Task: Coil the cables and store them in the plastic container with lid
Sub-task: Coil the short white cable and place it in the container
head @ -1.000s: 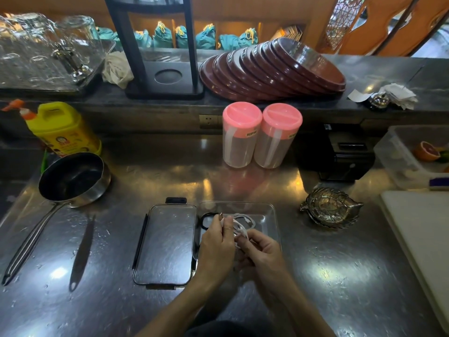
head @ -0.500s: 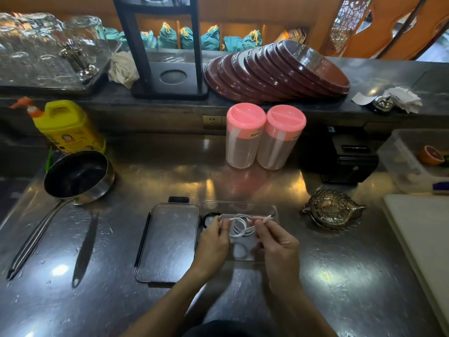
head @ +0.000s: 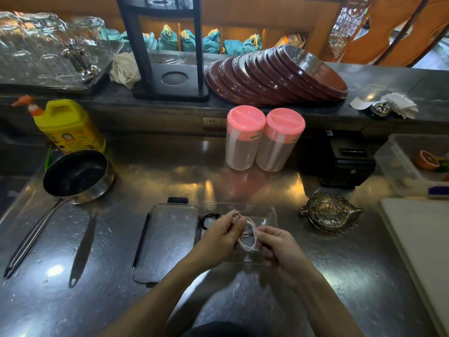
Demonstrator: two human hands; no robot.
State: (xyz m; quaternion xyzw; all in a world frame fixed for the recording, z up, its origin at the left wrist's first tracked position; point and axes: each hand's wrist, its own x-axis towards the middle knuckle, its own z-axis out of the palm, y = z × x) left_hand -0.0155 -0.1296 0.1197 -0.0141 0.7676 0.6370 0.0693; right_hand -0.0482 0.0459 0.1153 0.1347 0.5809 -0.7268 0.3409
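steel counter (head: 243, 181) under both hands (head: 250, 242) pinching a white cable (head: 250, 242), orange wooden room (head: 401, 25) behind

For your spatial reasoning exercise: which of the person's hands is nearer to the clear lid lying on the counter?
Left. The left hand sits just beside the lid, at its right edge, gripping the white cable. The right hand is farther right, over the plastic container.

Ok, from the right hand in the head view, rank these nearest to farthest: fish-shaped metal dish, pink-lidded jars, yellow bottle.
From the right hand:
1. Fish-shaped metal dish, just to its right on the counter.
2. Pink-lidded jars, behind it, toward the back ledge.
3. Yellow bottle, far back left.
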